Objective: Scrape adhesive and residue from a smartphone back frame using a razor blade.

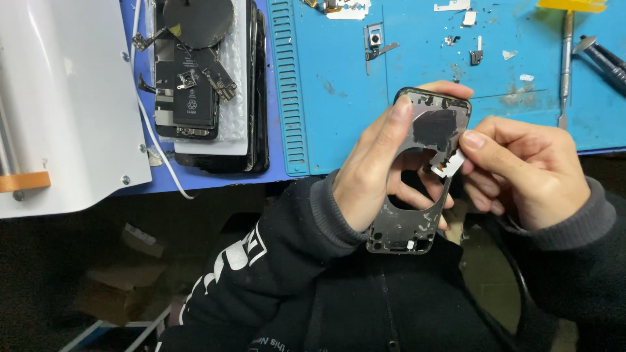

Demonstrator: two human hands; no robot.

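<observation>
Stack of stripped phones (208,85) at worktop's left edge. Left hand (372,173), fingers clamped round a gutted phone frame (417,176) held above the lap. Right hand (528,173) fingers pinched together on a small white part (448,163) at the frame's right edge, part not yet free. Screwdriver (566,65) at far right.

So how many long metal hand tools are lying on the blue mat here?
2, as far as I can tell: a slim metal spudger lying upright at the mat's right side, and a dark-handled screwdriver angled at the right edge. More may lie outside the frame.
</observation>
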